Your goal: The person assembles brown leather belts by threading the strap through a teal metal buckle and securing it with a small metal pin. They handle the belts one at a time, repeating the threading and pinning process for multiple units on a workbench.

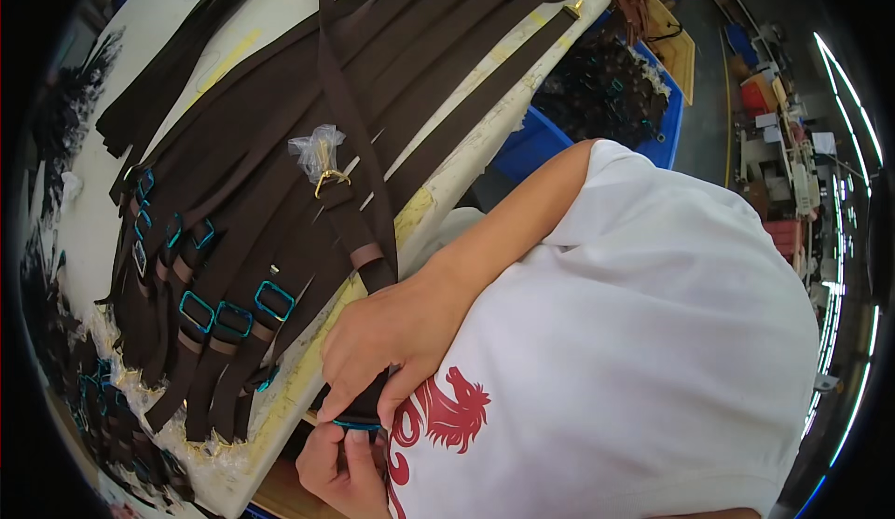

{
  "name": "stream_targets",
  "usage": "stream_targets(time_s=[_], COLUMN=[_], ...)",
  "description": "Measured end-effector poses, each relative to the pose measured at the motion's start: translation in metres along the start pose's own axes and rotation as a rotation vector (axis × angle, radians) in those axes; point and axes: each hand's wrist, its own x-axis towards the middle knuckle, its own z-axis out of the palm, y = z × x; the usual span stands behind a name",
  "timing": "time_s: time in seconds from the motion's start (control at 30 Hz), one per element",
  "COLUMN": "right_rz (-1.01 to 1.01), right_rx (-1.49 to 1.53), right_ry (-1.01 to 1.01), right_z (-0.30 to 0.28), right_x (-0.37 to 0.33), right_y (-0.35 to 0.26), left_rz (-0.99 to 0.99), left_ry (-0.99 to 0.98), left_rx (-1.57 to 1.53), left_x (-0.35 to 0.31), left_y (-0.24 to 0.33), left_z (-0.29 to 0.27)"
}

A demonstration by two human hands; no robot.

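My right hand point(382, 333) comes down from the upper right, back upward, its fingers and thumb closed round a dark brown webbing strap point(351, 227) at the table edge. Below it, my left hand point(340, 472) pinches a teal metal slide buckle point(359, 424) fitted on that strap. The fingertips of both hands meet at the buckle, close against my shirt. Part of the strap is hidden under my right hand. Farther along the strap sits a gold metal clasp point(331, 180), with crumpled clear plastic point(319, 146) over it.
Many similar straps point(270, 100) lie across the white table point(89, 230). Several teal buckles point(197, 311) are on their near ends. Beyond my right arm stands a blue bin point(541, 142) filled with dark pieces. Crowded shelves point(788, 160) line the far right.
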Motion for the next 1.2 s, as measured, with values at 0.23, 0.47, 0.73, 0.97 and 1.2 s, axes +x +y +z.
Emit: stream_targets(time_s=[0.23, 0.47, 0.73, 0.97, 1.2], right_rz=[0.171, 0.232, 0.338, 0.321, 0.417], right_rx=[0.046, 0.351, 0.189, 0.143, 0.255], right_ry=[0.095, 0.120, 0.116, 0.114, 0.182], right_z=[0.000, -0.002, 0.000, 0.005, 0.001], right_x=[0.010, 0.009, -0.008, -0.011, -0.013], right_y=[-0.007, -0.014, -0.016, -0.011, -0.021], left_rz=[-0.420, -0.502, -0.541, -0.532, -0.612], left_ry=[0.054, -0.017, 0.014, 0.053, 0.030], left_rx=[-0.279, -0.571, -0.639, -0.421, -0.796], left_x=[0.014, 0.025, 0.018, 0.018, 0.027], left_y=[0.026, 0.038, 0.015, 0.014, 0.018], left_z=[0.002, -0.004, 0.011, 0.013, 0.023])
